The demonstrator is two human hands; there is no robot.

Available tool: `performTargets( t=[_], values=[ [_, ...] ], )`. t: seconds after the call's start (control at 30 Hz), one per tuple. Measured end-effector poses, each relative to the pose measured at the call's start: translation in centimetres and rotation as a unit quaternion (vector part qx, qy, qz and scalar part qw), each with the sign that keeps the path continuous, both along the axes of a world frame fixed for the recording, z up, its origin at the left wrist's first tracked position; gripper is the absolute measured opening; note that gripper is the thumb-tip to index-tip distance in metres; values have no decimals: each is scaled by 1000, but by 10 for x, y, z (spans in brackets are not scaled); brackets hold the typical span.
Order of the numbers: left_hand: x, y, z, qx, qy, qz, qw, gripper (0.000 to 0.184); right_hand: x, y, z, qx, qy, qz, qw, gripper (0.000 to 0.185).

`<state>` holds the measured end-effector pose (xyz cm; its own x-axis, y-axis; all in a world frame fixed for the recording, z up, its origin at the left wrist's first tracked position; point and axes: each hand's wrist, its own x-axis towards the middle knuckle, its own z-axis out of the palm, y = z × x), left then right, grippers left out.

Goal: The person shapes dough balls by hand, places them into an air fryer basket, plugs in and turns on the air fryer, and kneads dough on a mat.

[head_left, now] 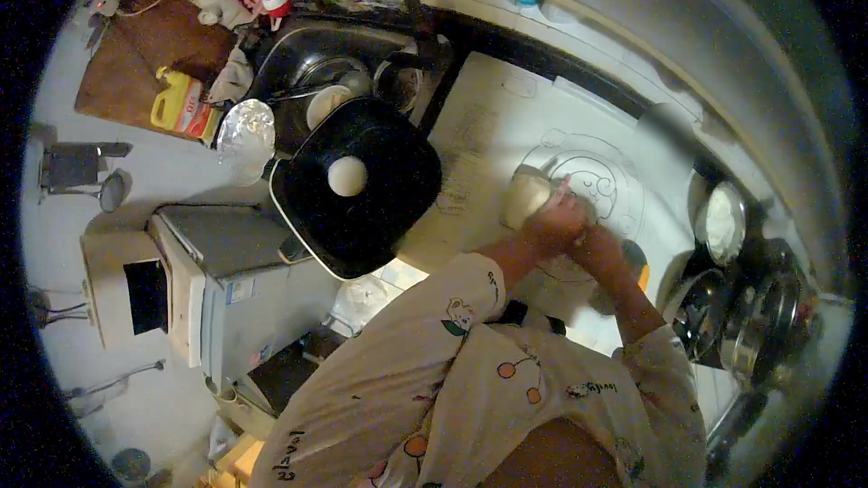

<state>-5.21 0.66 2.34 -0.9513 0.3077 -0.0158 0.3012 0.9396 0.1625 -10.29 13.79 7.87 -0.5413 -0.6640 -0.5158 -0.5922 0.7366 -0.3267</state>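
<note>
My left hand (550, 224) and my right hand (584, 215) are pressed together over the white mat, fingers curled in. What they hold, if anything, is hidden between them. Right beside my left hand is a pale rounded lump (526, 197) that looks like dough; whether it sits in a dish is too blurred to tell. A thin pinkish strip (563, 188) shows just above the fingers. Under the hands lies the white mat (651, 208), printed with a line-drawn cartoon face inside rings.
To the left, a square black pan (389, 217) holds a white round ball (347, 176). Behind it is a sink (280, 59) with dishes. A foil-covered item (246, 140) and a yellow jug (176, 104) stand farther left. Metal bowls (721, 221) and dark pans (696, 307) line the right.
</note>
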Motion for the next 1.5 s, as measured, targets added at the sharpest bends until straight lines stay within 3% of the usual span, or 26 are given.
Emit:
performTargets(
  t=[0.07,0.17,0.27,0.4,0.5,0.63,0.77,0.8,0.87,0.93,1.0,1.07,1.1,1.17,1.2,1.27,1.3,1.37,1.5],
  values=[
    [-8,6,-2,-6,-35,14,999,26,-5,3,-9,79,46,15,996,42],
    [-5,10,-4,45,53,54,996,23,13,3,36,-10,49,-108,993,41],
    [-8,12,7,53,36,54,997,21,13,23,20,-88,-55,-172,980,40],
    [-16,0,31,49,21,69,996,19,21,34,42,-157,-163,-309,924,31],
    [-27,-3,77,52,29,70,996,18,23,37,64,-335,-198,-317,865,25],
    [-49,-13,115,43,109,71,991,15,18,44,88,-346,-187,-330,858,23],
    [-86,-60,96,19,-23,188,982,15,51,51,130,-431,-304,-277,803,26],
    [-84,-84,104,19,-51,222,974,17,52,63,127,-404,-300,-224,834,27],
    [-79,-110,75,12,-45,233,971,28,48,78,93,-428,-327,-364,760,26],
    [-69,-119,61,-22,-59,227,972,41,39,90,67,-363,-301,-454,756,26],
    [-63,-114,53,-36,-34,194,980,55,35,87,58,-357,-256,-378,815,28],
    [-54,-108,45,-18,41,147,988,70,40,76,66,-321,-259,-387,825,31],
    [-50,-104,49,-14,15,139,990,73,42,65,70,-303,-260,-390,830,32],
    [-43,-96,65,-6,-34,125,992,79,42,55,52,-334,-155,-321,873,34],
    [-41,-93,67,148,-44,95,983,78,41,48,46,-348,-100,-285,888,35],
    [-39,-82,69,445,-66,26,893,76,43,28,54,-374,-52,-247,892,37],
    [-37,-64,79,579,-94,92,805,71,45,19,51,-408,-24,-230,883,40],
    [-24,-21,105,790,-149,212,556,63,53,-2,56,-423,50,-198,883,44],
    [3,2,106,880,-227,66,411,51,55,-24,83,-317,196,-143,917,57]
  ],
)
